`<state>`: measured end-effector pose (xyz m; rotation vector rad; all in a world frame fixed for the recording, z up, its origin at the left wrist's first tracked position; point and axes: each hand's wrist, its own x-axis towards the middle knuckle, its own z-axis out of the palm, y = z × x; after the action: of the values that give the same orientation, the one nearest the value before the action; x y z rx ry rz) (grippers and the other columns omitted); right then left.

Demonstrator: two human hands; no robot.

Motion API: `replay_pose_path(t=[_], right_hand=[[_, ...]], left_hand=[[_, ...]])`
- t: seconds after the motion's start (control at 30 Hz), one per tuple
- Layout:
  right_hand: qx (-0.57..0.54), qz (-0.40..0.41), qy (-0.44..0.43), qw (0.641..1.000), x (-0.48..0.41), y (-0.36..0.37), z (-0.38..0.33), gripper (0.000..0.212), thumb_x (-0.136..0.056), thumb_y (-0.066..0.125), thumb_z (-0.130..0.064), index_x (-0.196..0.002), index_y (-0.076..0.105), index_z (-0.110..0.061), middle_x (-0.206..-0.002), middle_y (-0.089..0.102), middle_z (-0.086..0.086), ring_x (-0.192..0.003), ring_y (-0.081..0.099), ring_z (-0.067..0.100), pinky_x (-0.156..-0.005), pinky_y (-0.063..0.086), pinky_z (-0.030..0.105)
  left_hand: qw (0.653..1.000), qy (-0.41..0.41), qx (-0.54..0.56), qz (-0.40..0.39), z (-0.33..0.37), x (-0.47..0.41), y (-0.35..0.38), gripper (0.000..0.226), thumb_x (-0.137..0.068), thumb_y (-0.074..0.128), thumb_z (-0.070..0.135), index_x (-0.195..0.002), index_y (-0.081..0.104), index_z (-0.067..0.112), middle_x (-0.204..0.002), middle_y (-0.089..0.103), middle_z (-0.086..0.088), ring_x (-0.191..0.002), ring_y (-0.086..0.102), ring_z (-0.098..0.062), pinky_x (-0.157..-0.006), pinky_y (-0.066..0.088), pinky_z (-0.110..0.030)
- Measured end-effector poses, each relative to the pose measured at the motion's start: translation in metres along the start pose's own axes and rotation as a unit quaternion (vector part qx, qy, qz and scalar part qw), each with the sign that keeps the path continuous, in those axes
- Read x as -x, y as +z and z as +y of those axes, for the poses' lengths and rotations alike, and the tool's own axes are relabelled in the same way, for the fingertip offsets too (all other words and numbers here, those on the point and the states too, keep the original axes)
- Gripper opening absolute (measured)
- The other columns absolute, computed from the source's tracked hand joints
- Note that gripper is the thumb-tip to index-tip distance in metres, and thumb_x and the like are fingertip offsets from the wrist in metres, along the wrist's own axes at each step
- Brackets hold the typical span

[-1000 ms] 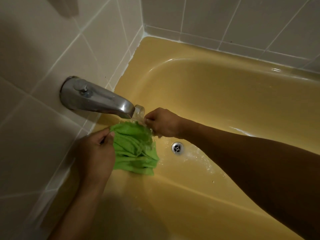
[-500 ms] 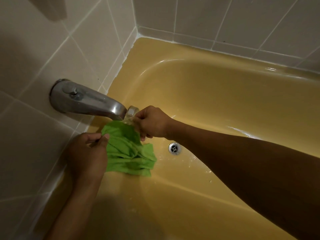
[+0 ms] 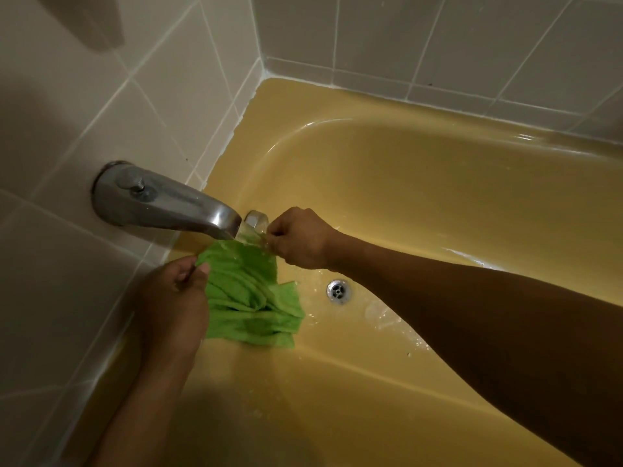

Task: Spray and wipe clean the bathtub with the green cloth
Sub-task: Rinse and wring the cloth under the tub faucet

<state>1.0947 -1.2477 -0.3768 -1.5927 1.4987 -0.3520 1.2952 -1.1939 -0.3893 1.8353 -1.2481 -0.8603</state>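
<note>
While water falls from the spout (image 3: 168, 203), green cloth (image 3: 246, 298): hangs stretched under the stream, above the bathtub (image 3: 438, 197) floor, near the drain (image 3: 338, 290).
Left hand (image 3: 172, 298): pinches the cloth's near edge between thumb and fingers.
Right hand (image 3: 300, 239): fist closed on the far edge, just beside the spout tip.
Change over the last second: almost none; both hands keep their grips, the cloth stays under the flow, and a lower corner now hangs out toward the drain.
Meaning for task: judged as wetting or rinsing the cloth; wiping is not under way at this moment.
Tub: wet streaks and droplets around the drain.
Writing, brands: none legible; no spray bottle in view.
</note>
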Motion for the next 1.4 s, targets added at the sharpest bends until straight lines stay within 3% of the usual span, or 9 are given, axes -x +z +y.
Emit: replay_pose_path(t=[0.13, 0.3, 0.4, 0.47, 0.63, 0.77, 0.87, 1.07, 1.4], right_hand=[[0.102, 0.051, -0.066, 0.991, -0.007, 0.006, 0.009, 0.039, -0.094, 0.07, -0.027, -0.062, 0.051, -0.017, -0.062, 0.05, 0.004, -0.059, 0.042, 0.018, -0.059, 0.033, 0.029], [0.162, -0.008, -0.153, 0.975, -0.007, 0.008, 0.001, 0.054, -0.081, 0.084, -0.028, -0.128, 0.061, -0.014, -0.125, 0.062, 0.005, -0.108, 0.055, 0.022, -0.087, 0.043, 0.034], [0.172, -0.004, -0.155, 0.973, -0.006, 0.004, -0.001, 0.007, -0.092, 0.064, -0.007, -0.088, 0.07, -0.005, -0.093, 0.071, 0.013, -0.083, 0.065, 0.03, -0.072, 0.047, 0.035], [0.152, 0.02, -0.133, 0.979, -0.002, -0.002, 0.003, 0.023, -0.093, 0.055, -0.003, -0.073, 0.064, -0.009, -0.077, 0.07, 0.01, -0.071, 0.065, 0.027, -0.067, 0.049, 0.034], [0.101, 0.084, -0.074, 0.989, 0.018, -0.027, 0.026, 0.029, -0.094, 0.052, 0.0, -0.108, 0.077, -0.005, -0.102, 0.076, 0.009, -0.086, 0.063, 0.018, -0.075, 0.041, 0.023], [0.047, 0.082, -0.036, 0.995, 0.044, -0.045, 0.045, 0.025, -0.101, 0.049, -0.005, -0.109, 0.073, -0.008, -0.1, 0.07, 0.006, -0.096, 0.062, 0.024, -0.076, 0.043, 0.03], [-0.08, 0.115, 0.02, 0.99, 0.062, -0.064, 0.057, 0.024, -0.105, 0.044, -0.009, -0.1, 0.067, -0.013, -0.092, 0.063, 0.003, -0.084, 0.057, 0.02, -0.069, 0.046, 0.034], [-0.115, 0.165, 0.058, 0.978, 0.104, -0.113, 0.087, 0.02, -0.104, 0.049, -0.009, -0.095, 0.067, -0.011, -0.08, 0.06, 0.001, -0.066, 0.054, 0.01, -0.052, 0.045, 0.02], [0.169, 0.177, 0.051, 0.968, 0.165, -0.166, 0.146, 0.009, -0.088, 0.079, -0.02, -0.087, 0.074, -0.013, -0.078, 0.067, -0.002, -0.07, 0.059, 0.008, -0.058, 0.04, 0.014]], left_hand=[[0.998, 0.038, -0.022, -0.033, 0.002, -0.001, -0.001, 0.015, -0.097, 0.069, 0.013, -0.111, 0.07, 0.019, -0.107, 0.066, -0.001, -0.099, 0.063, -0.02, -0.085, 0.045, -0.031], [0.99, 0.092, -0.055, -0.096, 0.017, -0.006, 0.008, 0.012, -0.094, 0.072, 0.01, -0.102, 0.07, 0.019, -0.085, 0.063, 0.019, -0.077, 0.06, 0.008, -0.066, 0.04, -0.001], [0.984, 0.099, -0.092, -0.119, 0.019, -0.018, 0.017, 0.009, -0.096, 0.072, 0.019, -0.092, 0.072, 0.011, -0.077, 0.068, 0.004, -0.072, 0.059, -0.002, -0.067, 0.046, -0.016], [0.984, 0.089, -0.077, -0.136, 0.018, -0.026, 0.024, 0.026, -0.096, 0.073, 0.025, -0.09, 0.072, 0.0, -0.085, 0.073, -0.018, -0.075, 0.067, -0.028, -0.073, 0.052, -0.037], [0.961, 0.095, -0.067, -0.252, 0.031, -0.028, 0.046, 0.006, -0.099, 0.069, 0.024, -0.098, 0.068, 0.03, -0.094, 0.069, 0.01, -0.087, 0.063, -0.002, -0.077, 0.048, -0.022], [0.931, 0.141, -0.051, -0.333, 0.036, -0.036, 0.057, 0.006, -0.087, 0.08, 0.037, -0.087, 0.074, 0.039, -0.092, 0.069, 0.0, -0.087, 0.067, -0.013, -0.089, 0.057, -0.046], [0.893, 0.123, -0.177, -0.395, 0.032, -0.047, 0.05, 0.057, -0.064, 0.077, 0.079, -0.112, 0.069, 0.049, -0.097, 0.066, 0.002, -0.086, 0.065, -0.014, -0.084, 0.059, -0.043], [0.771, 0.203, -0.476, -0.372, 0.033, -0.046, 0.079, 0.083, -0.084, 0.074, 0.063, -0.156, 0.038, 0.043, -0.153, 0.043, -0.015, -0.136, 0.048, -0.033, -0.109, 0.045, -0.043], [0.822, 0.253, -0.369, -0.352, 0.05, -0.055, 0.098, 0.045, -0.079, 0.07, 0.064, -0.086, 0.075, 0.02, -0.087, 0.062, -0.006, -0.087, 0.061, -0.03, -0.085, 0.048, -0.038]])
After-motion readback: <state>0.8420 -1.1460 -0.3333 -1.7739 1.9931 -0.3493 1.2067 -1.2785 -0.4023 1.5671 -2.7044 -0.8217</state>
